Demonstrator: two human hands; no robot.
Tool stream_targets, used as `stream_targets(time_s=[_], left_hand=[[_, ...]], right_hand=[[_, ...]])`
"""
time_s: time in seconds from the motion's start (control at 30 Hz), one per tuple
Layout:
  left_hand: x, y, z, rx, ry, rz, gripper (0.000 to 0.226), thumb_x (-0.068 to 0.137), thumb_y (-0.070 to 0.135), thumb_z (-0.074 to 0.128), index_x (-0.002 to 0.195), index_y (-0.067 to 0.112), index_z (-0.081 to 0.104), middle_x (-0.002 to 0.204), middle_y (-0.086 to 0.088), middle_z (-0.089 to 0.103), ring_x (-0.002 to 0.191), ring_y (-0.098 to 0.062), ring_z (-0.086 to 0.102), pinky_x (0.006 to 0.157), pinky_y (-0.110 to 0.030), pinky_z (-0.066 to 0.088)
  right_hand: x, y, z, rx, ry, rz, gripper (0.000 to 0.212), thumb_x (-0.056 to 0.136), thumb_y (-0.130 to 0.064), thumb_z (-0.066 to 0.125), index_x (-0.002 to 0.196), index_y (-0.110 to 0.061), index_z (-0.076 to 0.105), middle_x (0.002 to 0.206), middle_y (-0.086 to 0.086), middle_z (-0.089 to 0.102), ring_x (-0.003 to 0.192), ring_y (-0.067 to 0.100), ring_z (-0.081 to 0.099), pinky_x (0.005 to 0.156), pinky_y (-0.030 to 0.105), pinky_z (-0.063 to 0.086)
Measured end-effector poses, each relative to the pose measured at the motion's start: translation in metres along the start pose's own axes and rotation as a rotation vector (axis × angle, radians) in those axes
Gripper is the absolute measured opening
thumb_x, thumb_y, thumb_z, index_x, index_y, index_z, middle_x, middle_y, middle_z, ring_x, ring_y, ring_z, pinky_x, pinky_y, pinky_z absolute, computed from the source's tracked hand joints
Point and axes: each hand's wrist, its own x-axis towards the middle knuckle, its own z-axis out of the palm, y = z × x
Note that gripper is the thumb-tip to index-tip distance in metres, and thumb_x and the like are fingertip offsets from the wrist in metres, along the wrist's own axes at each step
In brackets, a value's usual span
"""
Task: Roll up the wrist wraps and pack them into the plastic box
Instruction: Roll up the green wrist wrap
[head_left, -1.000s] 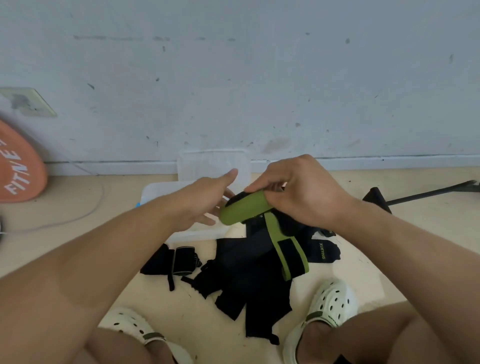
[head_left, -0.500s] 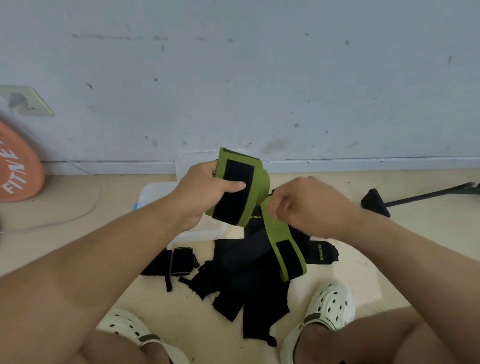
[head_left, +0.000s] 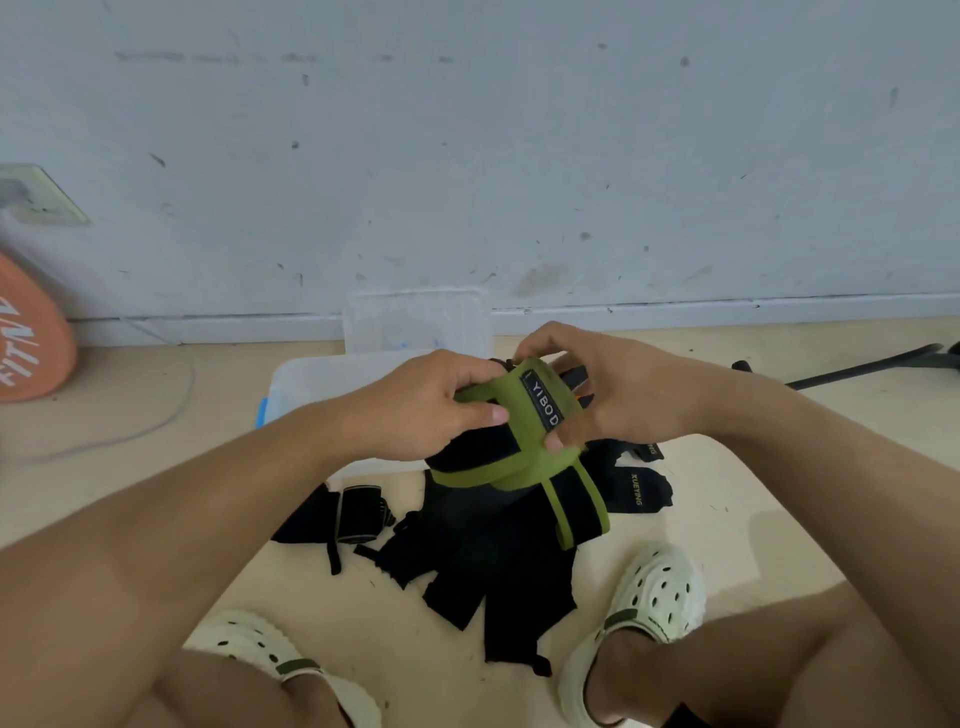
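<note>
Green wrist wrap (head_left: 511, 415), one of its kind here, sits partly rolled between both hands above the floor (head_left: 727, 519), in front of the plastic box (head_left: 311, 379). The left hand (head_left: 415, 405) grips the roll from its left side, thumb laid across the green fabric and fingers curled over the top. The right hand (head_left: 618, 395) grips it from the right, fingertips pressing the face that bears a black label. A loose tail of the wrap, green-edged with a black strip, hangs down from the roll toward the pile.

One heap of black wrist wraps (head_left: 493, 561) lies on the floor beneath the hands; how many pieces it holds I cannot count, since they overlap. One small black rolled wrap (head_left: 358, 512) lies just left of the heap. One clear box lid (head_left: 415, 322) leans at the wall behind the box. Two pale clogs (head_left: 654, 597) show at the bottom. One orange weight plate (head_left: 31, 343) stands at the far left.

Half a second ago the left hand held the wrap's flat end up and open; now that end is wound round into a thicker roll, and both hands have closed in on it.
</note>
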Motion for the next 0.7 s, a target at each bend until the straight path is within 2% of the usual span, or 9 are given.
stream_targets(time_s=[0.03,0.1,0.13,0.2,0.27,0.4,0.5,0.6,0.7], left_hand=[[0.000,-0.001,0.001,0.012,-0.008,-0.002,0.012,0.103,0.019,0.062,0.105,0.021,0.074,0.098,0.001,0.077,0.091,-0.014,0.072,0.082,-0.026,0.056],[-0.001,0.001,0.002,0.025,-0.007,-0.013,0.019,0.103,0.018,0.061,0.094,0.030,0.072,0.087,0.013,0.076,0.080,-0.003,0.070,0.071,-0.015,0.051],[-0.001,0.001,0.002,0.032,-0.001,-0.020,0.022,0.103,0.018,0.061,0.091,0.034,0.070,0.085,0.017,0.075,0.077,0.002,0.069,0.070,-0.012,0.048],[0.001,-0.001,0.001,0.034,0.024,-0.044,0.014,0.103,0.023,0.063,0.096,0.032,0.070,0.091,0.013,0.076,0.080,-0.005,0.071,0.074,-0.017,0.050],[0.002,-0.002,-0.001,0.048,0.038,-0.071,0.008,0.100,0.030,0.066,0.106,0.029,0.072,0.095,0.007,0.075,0.082,-0.015,0.071,0.077,-0.023,0.051],[0.002,-0.002,0.000,0.083,0.047,-0.075,0.012,0.092,0.038,0.075,0.099,0.028,0.075,0.094,0.012,0.073,0.077,0.003,0.064,0.076,-0.018,0.044],[0.003,0.001,0.005,0.005,0.009,-0.044,0.013,0.089,0.032,0.080,0.096,0.022,0.076,0.090,0.012,0.077,0.083,-0.003,0.070,0.079,-0.012,0.049],[0.003,0.005,0.007,-0.066,0.020,0.001,0.017,0.089,0.028,0.080,0.090,0.013,0.073,0.074,0.013,0.069,0.065,-0.001,0.060,0.065,-0.008,0.043],[0.003,0.008,0.007,-0.058,0.047,0.027,0.019,0.094,0.026,0.075,0.082,0.013,0.069,0.062,0.014,0.057,0.056,0.000,0.049,0.058,-0.010,0.036]], right_hand=[[0.000,0.000,-0.001,-0.004,0.039,0.011,0.055,0.074,-0.025,0.092,0.114,-0.034,0.055,0.109,-0.014,0.065,0.098,0.008,0.062,0.085,0.029,0.052],[0.001,-0.002,-0.005,-0.037,0.121,0.017,0.042,0.072,-0.030,0.093,0.092,-0.026,0.057,0.092,-0.001,0.068,0.075,0.011,0.059,0.068,0.029,0.047],[0.001,-0.002,-0.006,-0.046,0.149,0.012,0.038,0.073,-0.031,0.092,0.085,-0.025,0.057,0.084,0.000,0.067,0.067,0.009,0.056,0.063,0.028,0.044],[0.000,-0.002,-0.008,-0.055,0.176,0.008,0.036,0.074,-0.033,0.092,0.075,-0.026,0.056,0.071,-0.008,0.062,0.056,0.004,0.051,0.058,0.023,0.040],[-0.001,-0.001,-0.008,-0.066,0.172,0.024,0.036,0.074,-0.034,0.092,0.073,-0.027,0.056,0.066,-0.012,0.060,0.054,0.004,0.050,0.057,0.022,0.039],[-0.001,0.000,-0.008,0.023,0.152,-0.007,0.029,0.075,-0.031,0.091,0.076,-0.022,0.063,0.060,-0.020,0.063,0.052,-0.001,0.052,0.054,0.013,0.039],[-0.002,-0.005,-0.007,0.123,0.135,-0.048,0.026,0.076,-0.028,0.091,0.081,-0.017,0.068,0.069,-0.014,0.071,0.058,0.000,0.060,0.057,0.011,0.044],[-0.002,-0.007,-0.007,0.204,0.162,-0.065,0.025,0.077,-0.027,0.090,0.081,-0.018,0.067,0.077,-0.005,0.077,0.061,0.005,0.064,0.060,0.014,0.046],[-0.001,-0.005,-0.008,0.177,0.190,-0.004,0.028,0.078,-0.036,0.088,0.081,-0.022,0.064,0.076,0.000,0.077,0.054,0.006,0.061,0.053,0.014,0.042]])
